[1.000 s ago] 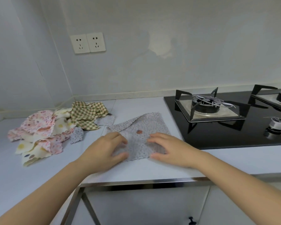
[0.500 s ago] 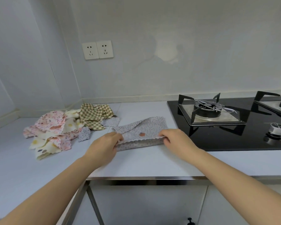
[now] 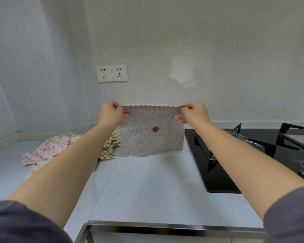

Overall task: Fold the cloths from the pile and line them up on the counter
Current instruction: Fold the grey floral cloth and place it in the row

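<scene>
Cloth: dotted cloth (image 3: 152, 135) hangs over the bench (image 3: 147, 186), top edge level, running left to right.
Grip: left hand (image 3: 111, 114) and right hand (image 3: 194, 113) each pinch one top corner.

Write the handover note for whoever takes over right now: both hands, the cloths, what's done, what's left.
Left grip pinches the dotted cloth at its top left corner; right grip pinches the top right corner.
The cloth hangs spread out above the counter.
The pile of pink and checked cloths lies at the left.
Done: no folded cloth is laid out in view.
Left: fold this cloth, set it down, then fold the pile and line them up.
</scene>
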{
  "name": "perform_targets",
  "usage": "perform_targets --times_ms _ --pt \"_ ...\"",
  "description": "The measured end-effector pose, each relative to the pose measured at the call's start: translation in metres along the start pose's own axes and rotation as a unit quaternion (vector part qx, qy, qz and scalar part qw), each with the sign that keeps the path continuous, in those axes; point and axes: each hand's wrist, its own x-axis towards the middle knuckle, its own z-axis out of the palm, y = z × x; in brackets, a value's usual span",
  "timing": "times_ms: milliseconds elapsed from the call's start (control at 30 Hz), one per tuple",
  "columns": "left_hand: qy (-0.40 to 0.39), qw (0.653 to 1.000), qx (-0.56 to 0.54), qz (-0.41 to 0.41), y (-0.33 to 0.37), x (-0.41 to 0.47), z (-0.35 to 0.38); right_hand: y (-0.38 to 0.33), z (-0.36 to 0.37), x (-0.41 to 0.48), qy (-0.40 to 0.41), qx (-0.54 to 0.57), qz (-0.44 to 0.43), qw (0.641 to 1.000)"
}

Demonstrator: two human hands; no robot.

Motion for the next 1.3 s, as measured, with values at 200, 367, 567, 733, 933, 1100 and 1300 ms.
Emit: perform_targets --times_ms 200,367,567,733,933,1100,1300 --pt "-0.022 0.995 0.028 0.090 -0.002 -0.005 0.005 0.009 0.002 0.004 0.022 0.028 -0.034 0.999" --pt "-0.062 0.978 0.151 0.128 -0.045 -0.023 -0.001 0.045 0.001 -0.019 -0.040 0.003 -0.024 0.999" --pt "-0.074 0.958 0.233 0.149 -0.076 -0.066 -0.013 0.075 -0.009 -0.064 -0.104 -0.100 -0.038 0.989" --pt "-0.142 0.958 0.219 0.121 -0.081 -0.090 -0.028 0.072 -0.023 -0.087 -0.165 -0.115 -0.026 0.979" --pt "-0.242 0.940 0.218 0.102 -0.093 -0.115 -0.040 0.079 -0.033 -0.101 -0.277 -0.189 -0.017 0.942" --pt "-0.288 0.936 0.190 0.077 -0.095 -0.121 -0.037 0.078 -0.030 -0.106 -0.317 -0.190 -0.014 0.929" --pt "-0.177 0.942 0.273 0.081 -0.101 -0.088 -0.008 0.085 -0.005 -0.088 -0.221 -0.220 -0.007 0.950"
